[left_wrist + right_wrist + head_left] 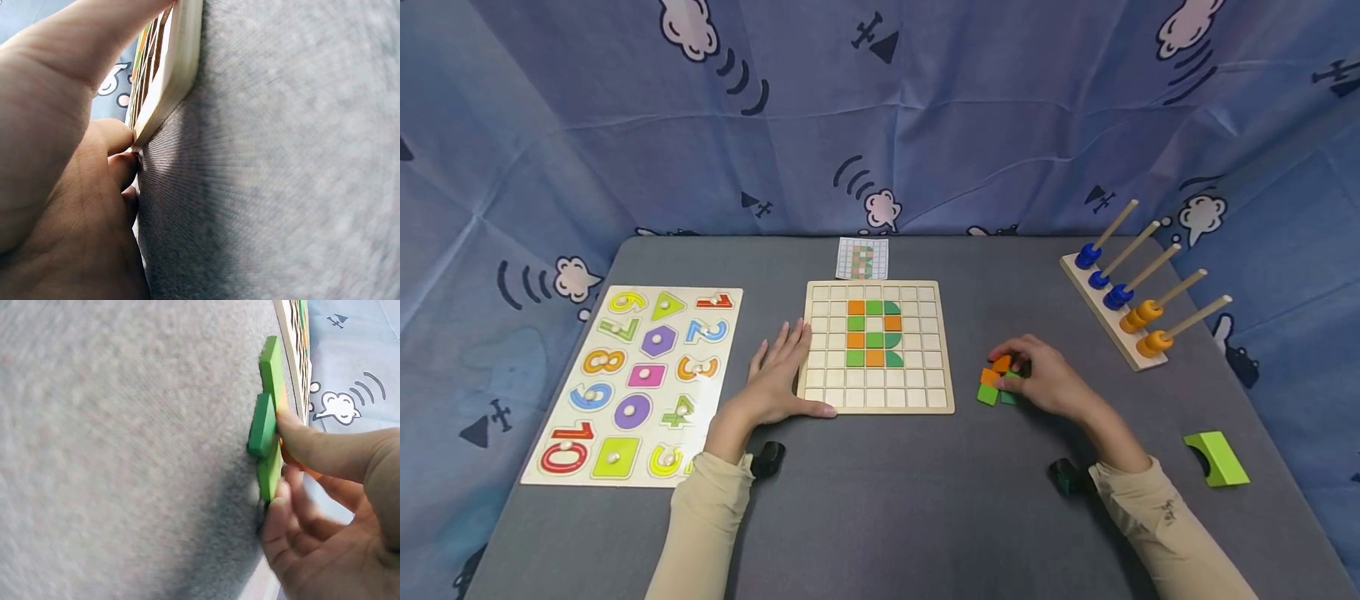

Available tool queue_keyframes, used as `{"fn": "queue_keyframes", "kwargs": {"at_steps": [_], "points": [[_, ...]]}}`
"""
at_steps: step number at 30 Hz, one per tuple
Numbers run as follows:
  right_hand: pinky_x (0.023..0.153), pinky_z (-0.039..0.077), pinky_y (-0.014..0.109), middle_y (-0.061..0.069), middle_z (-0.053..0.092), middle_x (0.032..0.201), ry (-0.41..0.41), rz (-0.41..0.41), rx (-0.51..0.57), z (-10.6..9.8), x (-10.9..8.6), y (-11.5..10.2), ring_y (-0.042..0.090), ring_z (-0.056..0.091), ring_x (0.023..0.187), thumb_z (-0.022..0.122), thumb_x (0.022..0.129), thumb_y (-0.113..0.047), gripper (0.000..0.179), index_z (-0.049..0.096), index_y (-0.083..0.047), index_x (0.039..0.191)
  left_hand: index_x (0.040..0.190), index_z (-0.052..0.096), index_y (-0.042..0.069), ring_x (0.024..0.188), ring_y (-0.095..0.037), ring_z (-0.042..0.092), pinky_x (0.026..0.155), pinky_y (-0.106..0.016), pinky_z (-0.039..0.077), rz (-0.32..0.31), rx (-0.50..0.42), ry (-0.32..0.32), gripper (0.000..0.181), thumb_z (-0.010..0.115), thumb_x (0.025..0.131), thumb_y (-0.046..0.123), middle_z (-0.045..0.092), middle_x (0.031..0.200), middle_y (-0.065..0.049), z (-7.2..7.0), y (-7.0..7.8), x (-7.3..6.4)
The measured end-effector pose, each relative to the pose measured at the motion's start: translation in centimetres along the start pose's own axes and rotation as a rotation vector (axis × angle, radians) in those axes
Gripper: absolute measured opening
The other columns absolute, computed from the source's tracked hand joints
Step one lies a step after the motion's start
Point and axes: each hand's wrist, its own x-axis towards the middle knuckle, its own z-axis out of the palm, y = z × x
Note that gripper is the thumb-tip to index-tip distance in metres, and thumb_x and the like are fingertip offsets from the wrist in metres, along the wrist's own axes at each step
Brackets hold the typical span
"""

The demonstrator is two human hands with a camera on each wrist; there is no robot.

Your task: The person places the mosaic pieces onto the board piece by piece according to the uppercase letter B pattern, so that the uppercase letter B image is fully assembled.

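Observation:
My left hand (pixel 775 379) rests at the left side of a wooden grid board (pixel 880 402), fingers spread along its edge and thumb at the near left corner. Orange, light green and dark green tiles make a letter-like pattern on the board, some with curved sides. To the right of the board, my right hand (pixel 1045 377) reaches over a small group of loose tiles. Its thumb and fingers pinch an orange tile (pixel 1002 363). Close by lie another orange tile (pixel 990 378), a light green tile (pixel 987 394) and a dark green tile (pixel 262 425), partly hidden by the hand.
A patterned card (pixel 862 258) lies behind the board. On the left is a number and shape puzzle board (pixel 647 400), partly behind my left sleeve. A peg stand (pixel 1112 312) with blue and orange beads stands at the back right, and a green arched block (pixel 1223 458) lies nearer.

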Motion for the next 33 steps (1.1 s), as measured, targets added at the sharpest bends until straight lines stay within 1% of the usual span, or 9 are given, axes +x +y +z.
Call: {"fn": "queue_keyframes", "kwargs": {"at_steps": [4,6,12,16,19,21,25,29,33], "points": [[0.071,0.047,0.027,0.013,0.07,0.1,0.032,-0.029,0.03,0.4,0.1,-0.1,0.02,0.058,0.084,0.078,0.093,0.001,0.022,0.075,-0.001,0.115,0.171,0.0,0.008,0.167,-0.032,-0.012,0.132,-0.059,-0.009,0.0,-0.001,-0.002,0.137,0.093,0.079,0.048,-0.006,0.181,-0.009,0.0,0.0,0.0],[0.067,0.046,0.025,0.012,0.07,0.096,0.057,-0.033,0.031,0.6,0.2,-0.3,0.019,0.057,0.081,0.076,0.094,0.002,0.019,0.076,-0.001,0.113,0.171,0.0,0.008,0.167,-0.032,-0.012,0.132,-0.059,-0.009,0.0,-0.002,-0.003,0.137,0.093,0.079,0.048,-0.006,0.181,-0.008,0.0,0.0,0.0],[0.064,0.044,0.025,0.011,0.071,0.091,0.116,0.002,0.029,1.3,0.7,-1.7,0.018,0.056,0.076,0.075,0.099,-0.009,0.014,0.078,-0.001,0.11,0.171,0.0,0.008,0.167,-0.032,-0.013,0.132,-0.059,-0.01,-0.001,0.003,-0.005,0.137,0.093,0.079,0.049,-0.007,0.181,-0.008,0.1,0.0,0.1],[0.065,0.045,0.025,0.01,0.069,0.092,0.137,-0.041,0.05,2.1,1.2,-2.6,0.018,0.056,0.078,0.076,0.098,-0.01,0.013,0.079,-0.001,0.106,0.171,0.0,0.008,0.167,-0.032,-0.012,0.132,-0.059,-0.009,-0.001,0.001,-0.001,0.137,0.093,0.078,0.048,-0.007,0.181,-0.008,0.0,0.0,0.1],[0.069,0.046,0.026,0.009,0.068,0.094,0.136,-0.09,0.068,3.0,1.8,-3.3,0.018,0.056,0.081,0.077,0.098,-0.008,0.011,0.08,-0.002,0.106,0.171,0.001,0.008,0.167,-0.032,-0.012,0.132,-0.058,-0.009,-0.002,-0.003,0.0,0.138,0.093,0.078,0.048,-0.006,0.181,-0.008,0.0,0.0,0.1],[0.069,0.046,0.026,0.008,0.068,0.095,0.133,-0.115,0.085,3.6,2.1,-3.9,0.017,0.056,0.081,0.076,0.098,-0.007,0.012,0.08,-0.002,0.108,0.172,0.001,0.009,0.167,-0.031,-0.012,0.132,-0.058,-0.009,-0.003,-0.004,-0.001,0.138,0.093,0.078,0.049,-0.006,0.181,-0.008,0.0,0.0,0.1],[0.067,0.044,0.025,0.006,0.067,0.088,0.128,-0.158,0.146,4.8,2.9,-5.5,0.015,0.055,0.075,0.077,0.097,-0.007,0.015,0.076,-0.004,0.111,0.172,0.0,0.009,0.167,-0.031,-0.013,0.132,-0.058,-0.01,-0.003,-0.003,-0.002,0.138,0.093,0.078,0.049,-0.006,0.181,-0.008,0.0,0.0,0.1],[0.063,0.045,0.024,0.004,0.07,0.083,0.118,-0.182,0.191,5.9,3.6,-7.4,0.013,0.055,0.069,0.082,0.093,-0.008,0.014,0.076,-0.007,0.106,0.172,0.0,0.01,0.167,-0.031,-0.013,0.132,-0.059,-0.01,-0.003,-0.001,-0.003,0.138,0.093,0.079,0.05,-0.006,0.181,-0.008,0.0,-0.1,0.0],[0.064,0.046,0.023,0.003,0.075,0.086,0.077,-0.179,0.196,7.0,4.2,-9.3,0.01,0.058,0.07,0.082,0.093,-0.008,0.011,0.079,-0.008,0.103,0.172,-0.001,0.01,0.167,-0.031,-0.013,0.132,-0.059,-0.01,-0.005,0.003,-0.004,0.138,0.092,0.079,0.051,-0.007,0.181,-0.008,0.0,-0.2,0.1]]}}
